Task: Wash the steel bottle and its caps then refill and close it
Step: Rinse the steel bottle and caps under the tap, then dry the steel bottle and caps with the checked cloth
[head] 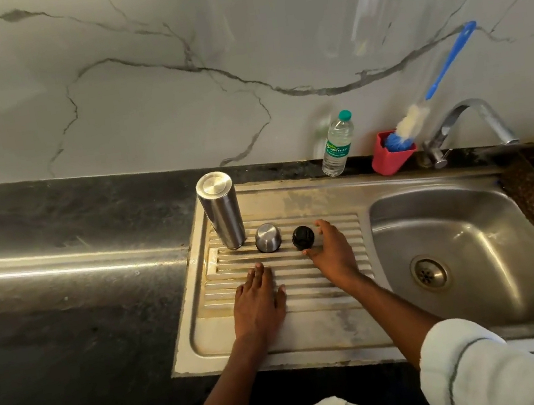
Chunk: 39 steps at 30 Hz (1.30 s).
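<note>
Steel bottle point(220, 209) stands inverted, two caps beside it: steel cap point(267, 237), black cap point(303, 237) touched by curled right hand point(332, 255). Left hand point(258, 302) lies flat, spread, on the draining board point(339, 326) just short of them.

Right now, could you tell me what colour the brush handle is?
Blue, seen in the head view: the brush handle rises from the red holder.
</note>
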Tool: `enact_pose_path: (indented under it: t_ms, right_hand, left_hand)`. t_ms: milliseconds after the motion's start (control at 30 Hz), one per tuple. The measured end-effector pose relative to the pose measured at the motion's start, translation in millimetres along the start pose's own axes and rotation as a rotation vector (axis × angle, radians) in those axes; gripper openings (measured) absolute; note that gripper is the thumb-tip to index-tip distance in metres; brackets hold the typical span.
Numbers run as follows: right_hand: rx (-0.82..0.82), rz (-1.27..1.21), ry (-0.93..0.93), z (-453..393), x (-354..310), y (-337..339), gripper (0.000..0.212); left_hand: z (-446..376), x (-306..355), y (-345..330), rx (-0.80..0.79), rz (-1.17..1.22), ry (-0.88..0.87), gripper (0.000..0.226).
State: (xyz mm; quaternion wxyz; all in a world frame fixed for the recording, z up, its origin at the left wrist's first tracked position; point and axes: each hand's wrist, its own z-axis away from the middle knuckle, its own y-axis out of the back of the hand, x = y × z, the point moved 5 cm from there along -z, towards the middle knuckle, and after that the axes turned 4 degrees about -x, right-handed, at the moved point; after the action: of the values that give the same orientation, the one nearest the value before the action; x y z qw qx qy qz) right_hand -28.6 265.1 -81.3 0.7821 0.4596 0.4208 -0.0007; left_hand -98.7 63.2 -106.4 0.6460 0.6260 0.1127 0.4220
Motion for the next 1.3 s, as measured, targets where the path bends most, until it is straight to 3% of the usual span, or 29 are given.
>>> enact_pose_path:
  t_ms: [100,200,300,367,433,500,567,633,700,767,1067,1300]
  right_hand:
    - [0.118,-0.062,0.013,13,8,18,0.041]
    - [0.228,-0.109,0.053,35,16,38,0.014]
    - [0.387,-0.053,0.142,61,10,72,0.011]
    - [0.528,0.011,0.257,81,0,102,0.018]
    - [0.536,0.047,0.276,89,2,123,0.023]
    - [0.352,0.133,0.086,85,24,123,0.04]
    - [0.215,0.108,-0.103,87,56,122,0.07]
    - [0.238,0.039,-0.104,93,74,132,0.095]
    - [0.262,0.052,-0.101,96,94,151,0.102]
    - [0.285,0.082,-0.126,93,117,170,0.096]
    - [0.296,0.112,-0.135,74,184,260,0.051]
    - [0.428,0.025,-0.002,65,220,337,0.036]
  left_hand:
    - [7,4,6,0.089,0.045,0.0,0.055]
    - [17,24,19,0.278,0.113,-0.058,0.03]
    - [17,57,39,0.462,0.166,-0.169,0.012]
    - [11,89,51,0.526,0.204,-0.271,0.018]
    - [-1,123,54,0.436,0.188,-0.316,0.03]
    - [-16,149,39,0.231,0.105,-0.238,0.034]
    - [-24,170,20,0.111,0.017,-0.185,0.026]
    - [-24,191,7,0.125,0.025,-0.236,0.018]
    - [-21,219,-2,0.151,0.077,-0.283,0.021]
    - [-22,247,-11,0.13,0.081,-0.295,0.027]
    - [-39,359,-30,0.153,0.254,-0.287,0.012]
    - [-57,443,-52,0.021,0.48,-0.273,0.017]
